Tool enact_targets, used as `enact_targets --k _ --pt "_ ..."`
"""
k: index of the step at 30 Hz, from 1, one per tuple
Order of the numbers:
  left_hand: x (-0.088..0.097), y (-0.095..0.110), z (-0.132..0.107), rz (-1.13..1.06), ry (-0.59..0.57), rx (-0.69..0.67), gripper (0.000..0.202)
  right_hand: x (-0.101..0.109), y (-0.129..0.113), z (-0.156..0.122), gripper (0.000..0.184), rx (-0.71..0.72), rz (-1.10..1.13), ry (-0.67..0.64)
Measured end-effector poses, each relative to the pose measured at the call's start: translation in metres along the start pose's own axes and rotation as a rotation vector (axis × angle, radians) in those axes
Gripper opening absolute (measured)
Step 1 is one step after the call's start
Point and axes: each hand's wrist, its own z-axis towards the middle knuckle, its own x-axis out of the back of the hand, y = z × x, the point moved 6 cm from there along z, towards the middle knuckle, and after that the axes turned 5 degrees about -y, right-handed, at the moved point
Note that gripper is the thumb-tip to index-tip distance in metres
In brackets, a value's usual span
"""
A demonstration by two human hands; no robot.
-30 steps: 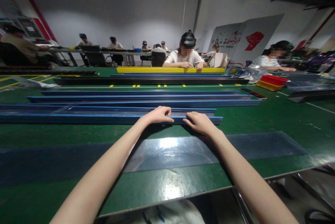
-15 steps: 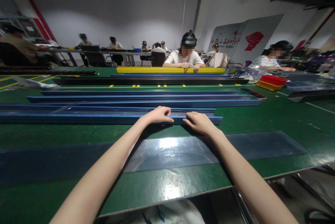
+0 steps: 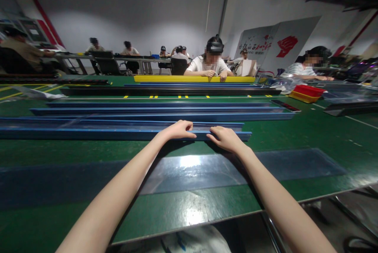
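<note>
A long blue channel strip (image 3: 88, 133) lies across the green table (image 3: 310, 134), nearest of several such strips. My left hand (image 3: 178, 130) rests on its front edge with the fingers curled over the rim. My right hand (image 3: 225, 138) grips the same edge a little to the right, fingers bent over it. A thin clear film seems to lie inside the channel between my hands. A glossy transparent sheet (image 3: 191, 170) lies flat on the table under my forearms.
More blue strips (image 3: 162, 109) lie parallel further back, then a dark rail and a yellow strip (image 3: 191, 79). A person in a white shirt sits opposite behind the yellow strip. Red and yellow trays (image 3: 305, 92) stand at the right. Other people sit at far tables.
</note>
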Motion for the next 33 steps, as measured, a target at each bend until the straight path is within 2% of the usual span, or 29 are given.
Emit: enact_targets --k 23,33 --pt "-0.0005 0.0009 -0.001 -0.003 -0.003 0.005 0.031 0.0008 0.0 0.0002 0.027 -0.012 0.006 -0.003" --pt "0.0011 0.0089 -0.0041 0.142 -0.043 0.015 0.024 -0.0009 0.0001 0.0006 0.027 0.01 -0.002 0.018"
